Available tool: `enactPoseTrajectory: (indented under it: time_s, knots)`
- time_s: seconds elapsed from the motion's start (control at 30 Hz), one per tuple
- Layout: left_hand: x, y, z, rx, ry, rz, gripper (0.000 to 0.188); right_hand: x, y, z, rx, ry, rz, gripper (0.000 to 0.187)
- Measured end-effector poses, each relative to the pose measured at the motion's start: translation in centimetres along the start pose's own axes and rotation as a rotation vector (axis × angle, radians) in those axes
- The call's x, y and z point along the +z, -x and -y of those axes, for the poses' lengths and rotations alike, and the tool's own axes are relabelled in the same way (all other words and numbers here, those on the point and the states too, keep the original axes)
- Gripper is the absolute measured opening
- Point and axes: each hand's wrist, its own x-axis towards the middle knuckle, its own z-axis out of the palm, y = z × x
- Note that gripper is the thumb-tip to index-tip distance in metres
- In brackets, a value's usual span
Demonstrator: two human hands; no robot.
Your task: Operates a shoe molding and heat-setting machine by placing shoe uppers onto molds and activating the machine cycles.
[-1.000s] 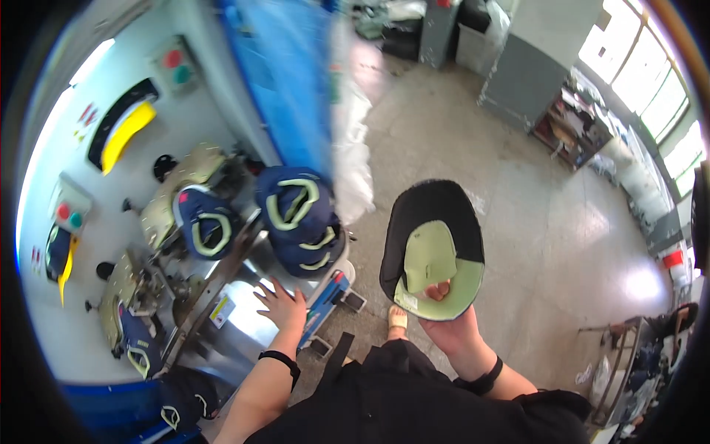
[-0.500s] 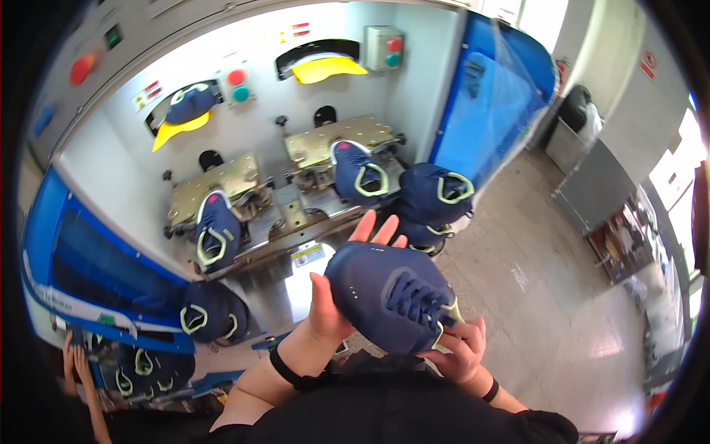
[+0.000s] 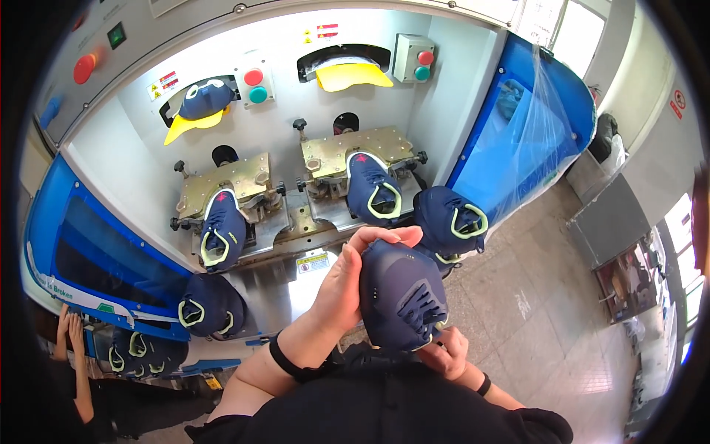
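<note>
Lower centre of the frame, shoe: a navy shoe (image 3: 403, 296) is held up, toe toward the top of the picture, laces facing the camera.
Left hand: the left hand (image 3: 342, 281) is clamped around the toe end, fingers over its tip.
Right hand: the right hand (image 3: 446, 355) is curled on the collar edge, partly hidden by the shoe.
Ledge label: a white label (image 3: 313, 263) with yellow on the steel ledge, centre; print too small to read.
Wall stickers: a red-and-yellow sticker (image 3: 163, 86), upper left, and a second sticker (image 3: 321, 32), top centre.
Door strip: a white strip (image 3: 61, 291) with green lettering, left of the frame.
Shoe marks: a red mark (image 3: 362, 157) on one shoe's front, centre; yellowish lettering (image 3: 234, 238) on another's side, left of centre.
Sign: a round red sign (image 3: 678, 100), upper right, red characters beneath.
</note>
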Motion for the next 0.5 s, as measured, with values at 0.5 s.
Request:
enactPoseTrajectory:
  time_s: [0.5]
  knots:
    - [-0.9,-2.7,2.4,0.089,-0.218,-0.216,0.049,-1.2,0.1,-5.5,-0.151,-0.114,0.031,0.04]
